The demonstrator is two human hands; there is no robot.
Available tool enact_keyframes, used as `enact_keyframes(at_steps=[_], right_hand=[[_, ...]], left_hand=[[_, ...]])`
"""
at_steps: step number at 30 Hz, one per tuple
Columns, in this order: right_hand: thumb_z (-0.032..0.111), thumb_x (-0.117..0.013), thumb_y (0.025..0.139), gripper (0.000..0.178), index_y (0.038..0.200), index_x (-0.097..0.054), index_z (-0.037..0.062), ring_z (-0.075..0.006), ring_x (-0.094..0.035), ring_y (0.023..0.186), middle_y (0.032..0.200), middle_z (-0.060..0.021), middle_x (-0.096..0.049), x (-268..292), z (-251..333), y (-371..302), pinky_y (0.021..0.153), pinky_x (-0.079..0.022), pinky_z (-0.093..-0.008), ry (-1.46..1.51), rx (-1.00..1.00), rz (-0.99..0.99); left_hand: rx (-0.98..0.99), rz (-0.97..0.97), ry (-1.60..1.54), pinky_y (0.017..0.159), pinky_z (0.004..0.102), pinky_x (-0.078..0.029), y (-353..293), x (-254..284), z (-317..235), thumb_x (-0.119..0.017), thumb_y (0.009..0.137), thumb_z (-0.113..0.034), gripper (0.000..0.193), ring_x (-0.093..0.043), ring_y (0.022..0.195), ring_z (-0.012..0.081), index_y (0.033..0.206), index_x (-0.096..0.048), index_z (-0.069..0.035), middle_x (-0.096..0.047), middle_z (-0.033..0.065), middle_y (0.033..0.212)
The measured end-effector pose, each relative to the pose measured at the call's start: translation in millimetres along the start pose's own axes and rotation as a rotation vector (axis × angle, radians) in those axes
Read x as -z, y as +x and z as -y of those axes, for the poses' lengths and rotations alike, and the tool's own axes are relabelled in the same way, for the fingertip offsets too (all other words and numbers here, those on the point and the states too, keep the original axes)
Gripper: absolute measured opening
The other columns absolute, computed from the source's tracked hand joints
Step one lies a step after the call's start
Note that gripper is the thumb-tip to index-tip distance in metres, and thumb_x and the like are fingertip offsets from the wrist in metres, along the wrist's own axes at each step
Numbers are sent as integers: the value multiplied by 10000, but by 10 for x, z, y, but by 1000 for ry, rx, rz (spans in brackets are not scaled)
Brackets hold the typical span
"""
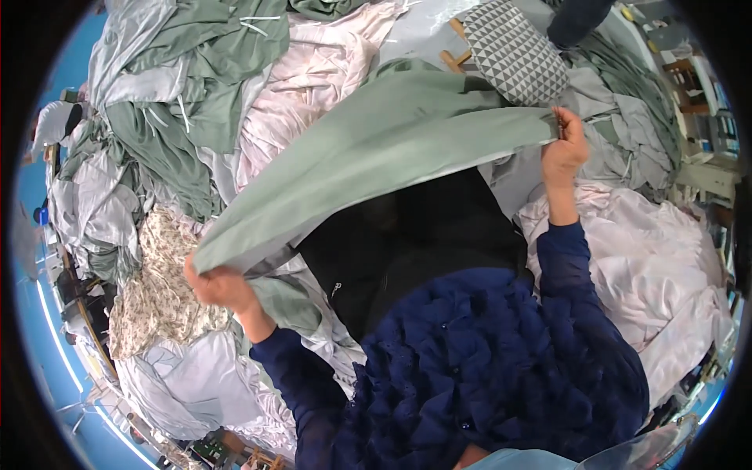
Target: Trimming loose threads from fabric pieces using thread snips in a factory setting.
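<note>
A sage-green fabric piece [345, 149] with a pale underside stretches in the air across my lap. At its left end, my left hand [219, 286] is closed on the edge, somewhat blurred. My right hand [565, 147] pinches the opposite corner, raised higher and farther away. Between the two hands the near edge runs taut on a slant, with my black-clad lap [423, 227] below it. The far part of the cloth drapes down toward a wooden stool.
Heaped green and white fabric [188, 70] lies at the far left, beside pale pink cloth [321, 70]. Floral fabric [168, 274] is near my left hand. A glossy pale pile [627, 258] lies at the right. Ahead stands a stool with a triangle-patterned cushion [517, 55].
</note>
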State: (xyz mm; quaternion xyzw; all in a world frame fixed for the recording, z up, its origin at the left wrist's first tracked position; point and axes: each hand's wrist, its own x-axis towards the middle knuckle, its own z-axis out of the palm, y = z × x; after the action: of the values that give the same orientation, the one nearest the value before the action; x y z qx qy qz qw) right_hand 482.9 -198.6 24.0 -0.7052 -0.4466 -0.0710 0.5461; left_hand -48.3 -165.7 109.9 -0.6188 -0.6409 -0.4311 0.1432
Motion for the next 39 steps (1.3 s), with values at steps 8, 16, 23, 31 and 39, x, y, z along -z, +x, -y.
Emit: enact_keyframes(at_steps=[8, 16, 23, 31, 39], right_hand=[[-110, -624, 705, 321, 1007, -655, -4, -145, -642, 834, 897, -75, -686, 454, 735, 190, 766, -485, -242, 94, 127, 366], [-144, -482, 620, 423, 1000, -635, -35, -166, -648, 849, 901, -100, -680, 103, 466, 212, 775, -489, -249, 289, 100, 779], [-119, -510, 628, 379, 972, -641, -32, -188, -656, 806, 866, -100, -673, 37, 493, 202, 735, -491, -254, 244, 129, 728], [83, -654, 751, 156, 882, -661, -2, -146, -545, 616, 716, -87, -631, -571, 449, 71, 590, -427, -281, 149, -172, 1001], [127, -694, 803, 140, 834, -626, 8, -52, -400, 568, 593, 13, -469, -656, 508, -70, 516, -326, -248, 183, -216, 989]], left_hand=[[642, -372, -776, 899, 485, -516, 440, 1195, 875, -403, 939, -225, 407, -630, 994, 351, 1134, -585, 83, -603, 221, 1163], [327, -113, 514, 754, 438, -449, -162, 887, 1854, -466, 898, -104, 252, -582, 825, 426, 947, -638, 73, -643, 267, 891], [513, 97, 518, 787, 466, -451, -525, 620, 2050, -474, 905, -138, 284, -593, 907, 441, 983, -642, 77, -636, 296, 975], [284, 387, 615, 861, 434, -488, -617, -52, 1732, -543, 853, -168, 359, -612, 938, 399, 1130, -591, 56, -621, 220, 1129], [9, 754, -662, 617, 336, -504, -474, -1124, -1718, -699, 773, -18, 279, -626, 738, 250, 1041, -623, -37, -597, 126, 1024]])
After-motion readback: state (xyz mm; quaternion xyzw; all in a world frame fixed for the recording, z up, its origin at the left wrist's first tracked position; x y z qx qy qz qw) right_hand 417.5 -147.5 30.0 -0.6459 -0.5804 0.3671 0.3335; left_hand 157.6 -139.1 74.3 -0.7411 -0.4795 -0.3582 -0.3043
